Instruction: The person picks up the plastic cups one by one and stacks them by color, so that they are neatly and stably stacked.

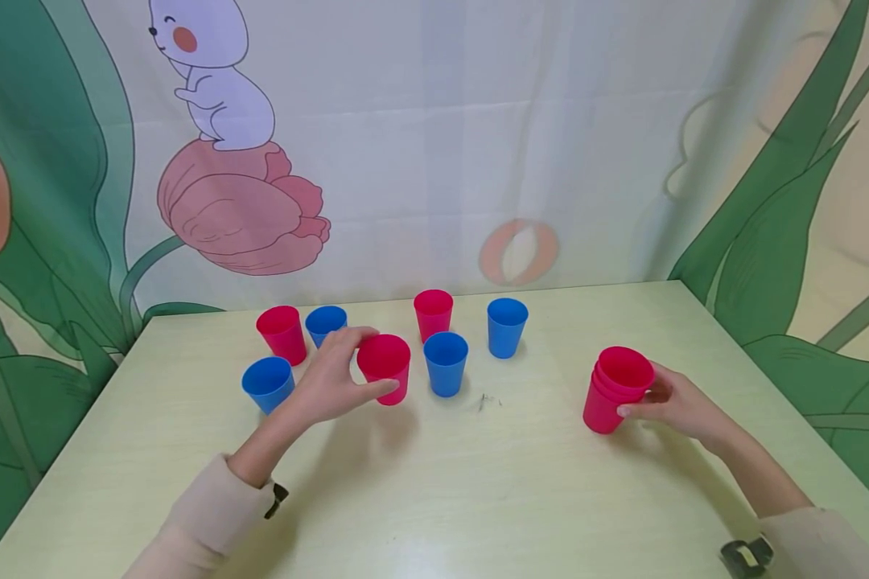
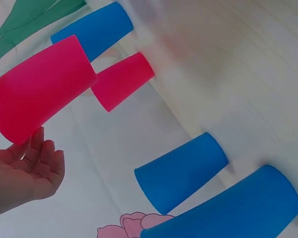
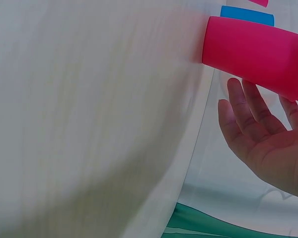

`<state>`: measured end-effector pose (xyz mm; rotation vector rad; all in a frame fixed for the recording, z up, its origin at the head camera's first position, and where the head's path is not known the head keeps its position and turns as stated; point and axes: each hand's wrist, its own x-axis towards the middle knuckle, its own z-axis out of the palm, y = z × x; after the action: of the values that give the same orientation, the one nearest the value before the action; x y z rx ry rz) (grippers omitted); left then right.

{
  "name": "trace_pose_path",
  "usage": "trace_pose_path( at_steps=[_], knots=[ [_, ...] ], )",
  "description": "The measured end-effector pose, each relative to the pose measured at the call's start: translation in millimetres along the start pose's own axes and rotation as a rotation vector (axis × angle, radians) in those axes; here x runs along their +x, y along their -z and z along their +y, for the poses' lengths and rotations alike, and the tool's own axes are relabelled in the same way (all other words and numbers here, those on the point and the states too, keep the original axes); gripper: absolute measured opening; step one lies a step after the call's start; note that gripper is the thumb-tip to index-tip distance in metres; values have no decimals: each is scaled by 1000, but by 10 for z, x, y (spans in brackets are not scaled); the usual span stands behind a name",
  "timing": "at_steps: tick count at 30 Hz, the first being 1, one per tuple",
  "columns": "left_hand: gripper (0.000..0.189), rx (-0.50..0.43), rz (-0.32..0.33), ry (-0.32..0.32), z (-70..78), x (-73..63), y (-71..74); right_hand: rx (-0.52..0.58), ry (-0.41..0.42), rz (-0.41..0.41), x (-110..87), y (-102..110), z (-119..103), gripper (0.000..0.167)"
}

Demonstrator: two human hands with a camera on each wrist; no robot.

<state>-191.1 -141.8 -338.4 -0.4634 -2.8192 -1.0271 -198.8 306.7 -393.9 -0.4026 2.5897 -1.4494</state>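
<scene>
My left hand [image 1: 333, 382] pinches a red plastic cup [image 1: 385, 355] between thumb and fingers, mouth upward, raised over the table. In the left wrist view the same red cup [image 2: 44, 89] shows from its side. At the right, my right hand [image 1: 673, 404] grips two nested red cups [image 1: 608, 402], one rim just above the other. Their base stands at the tabletop, and the right wrist view shows the stack's smooth side [image 3: 253, 54]. Close to the left hand's cup stands a blue cup [image 1: 445, 366]; another blue cup [image 1: 269, 384] is partly behind the left forearm.
A red cup [image 1: 282, 334] and a blue cup [image 1: 326, 323] stand at the back left of the pale table [image 1: 442, 498]. Farther right are another red cup [image 1: 433, 314] and a blue cup [image 1: 507, 328]. A printed curtain [image 1: 405, 161] hangs along the table's back edge.
</scene>
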Motion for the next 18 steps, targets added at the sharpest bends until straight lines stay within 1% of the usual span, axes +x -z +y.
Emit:
trace_pose_path(
  at_steps=[10, 13, 18],
  knots=[
    [71, -37, -13, -65, 119, -21, -30, 5, 0, -3, 0, 1, -7, 60],
    [71, -56, -17, -78, 150, -20, -50, 2, 11, -7, -3, 5, -11, 60],
    [71, -74, -23, -84, 166, -12, -96, -6, -7, -1, -2, 7, -14, 61]
  ],
)
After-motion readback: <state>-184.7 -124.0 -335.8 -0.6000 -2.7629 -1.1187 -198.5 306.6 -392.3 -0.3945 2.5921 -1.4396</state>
